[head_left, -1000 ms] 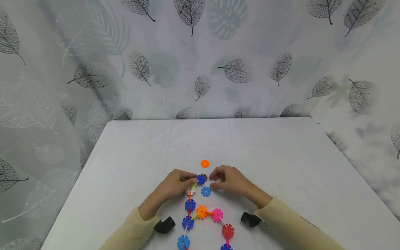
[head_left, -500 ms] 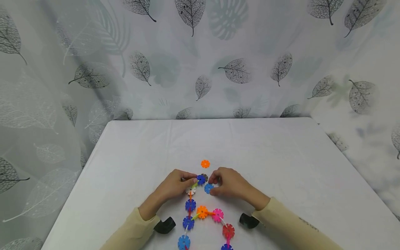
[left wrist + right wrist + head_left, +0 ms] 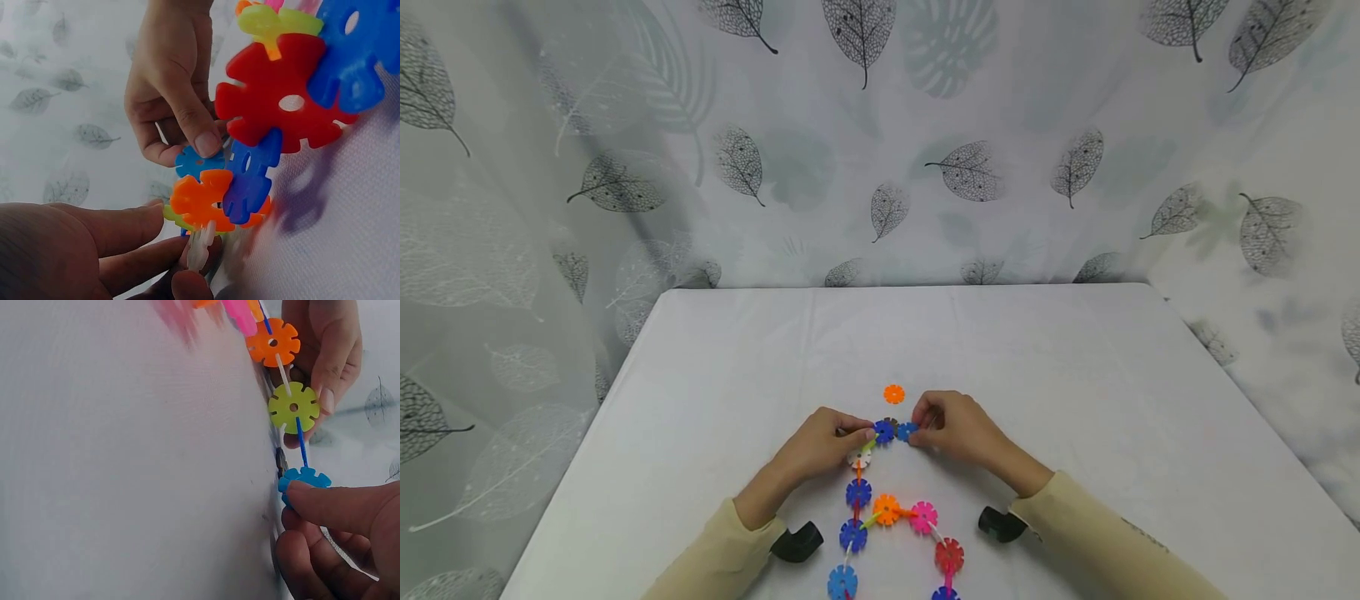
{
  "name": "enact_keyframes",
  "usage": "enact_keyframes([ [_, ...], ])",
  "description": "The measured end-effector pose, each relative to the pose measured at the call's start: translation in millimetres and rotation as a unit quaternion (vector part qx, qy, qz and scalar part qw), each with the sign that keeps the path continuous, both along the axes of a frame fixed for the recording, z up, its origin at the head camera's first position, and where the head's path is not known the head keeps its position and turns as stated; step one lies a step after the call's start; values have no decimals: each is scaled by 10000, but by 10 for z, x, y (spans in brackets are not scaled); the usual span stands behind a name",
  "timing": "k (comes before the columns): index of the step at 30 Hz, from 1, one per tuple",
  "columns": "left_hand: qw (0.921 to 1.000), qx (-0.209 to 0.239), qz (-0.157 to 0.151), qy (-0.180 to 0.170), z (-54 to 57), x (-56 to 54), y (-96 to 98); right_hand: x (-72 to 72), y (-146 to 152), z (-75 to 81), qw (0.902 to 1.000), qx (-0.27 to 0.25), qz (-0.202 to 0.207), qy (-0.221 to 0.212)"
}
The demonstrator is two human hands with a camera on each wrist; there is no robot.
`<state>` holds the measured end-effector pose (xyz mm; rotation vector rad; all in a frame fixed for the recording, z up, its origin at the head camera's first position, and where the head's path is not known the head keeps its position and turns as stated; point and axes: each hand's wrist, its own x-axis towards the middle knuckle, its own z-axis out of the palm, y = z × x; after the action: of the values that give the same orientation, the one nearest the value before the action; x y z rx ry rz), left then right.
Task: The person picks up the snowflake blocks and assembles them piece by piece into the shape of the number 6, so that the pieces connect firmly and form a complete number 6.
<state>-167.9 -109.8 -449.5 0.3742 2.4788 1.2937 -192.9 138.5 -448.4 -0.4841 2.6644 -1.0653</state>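
A chain of interlocking notched plastic discs, known as snowflake discs, runs up the white table. My left hand [image 3: 820, 446] pinches its far end, at a dark blue disc [image 3: 883, 432] beside a yellow-green disc [image 3: 294, 407]. My right hand [image 3: 958, 429] pinches a light blue disc [image 3: 309, 478] between thumb and fingers. This disc meets the edge of the dark blue one, which stands edge-on in the right wrist view. Further along the chain are a white disc [image 3: 859, 458] and another dark blue disc [image 3: 858, 493].
A loose orange disc [image 3: 893, 394] lies just beyond the hands, and a dark grey disc [image 3: 891, 422] shows behind the chain's end. A side branch has orange [image 3: 886, 509], pink [image 3: 923, 517] and red [image 3: 949, 554] discs. Leaf-print curtains [image 3: 820, 150] surround the white table [image 3: 1045, 350].
My right hand has picked up the light blue disc from the table and moved it up against the chain's dark blue end disc. The left hand has stayed in place.
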Motion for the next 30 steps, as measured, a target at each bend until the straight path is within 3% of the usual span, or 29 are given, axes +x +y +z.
enact_keyframes([
  [9, 9999, -11, -30, 101, -5, -3, 5, -24, -25, -26, 10000, -60, -19, -19],
  [20, 10000, -58, -15, -39, -40, -28, 1, -19, -42, -36, 9997, -238, 14, -38],
  [30, 10000, 50, 43, -9, -37, -14, 3, -19, -86, -57, 9994, -280, 131, 181],
])
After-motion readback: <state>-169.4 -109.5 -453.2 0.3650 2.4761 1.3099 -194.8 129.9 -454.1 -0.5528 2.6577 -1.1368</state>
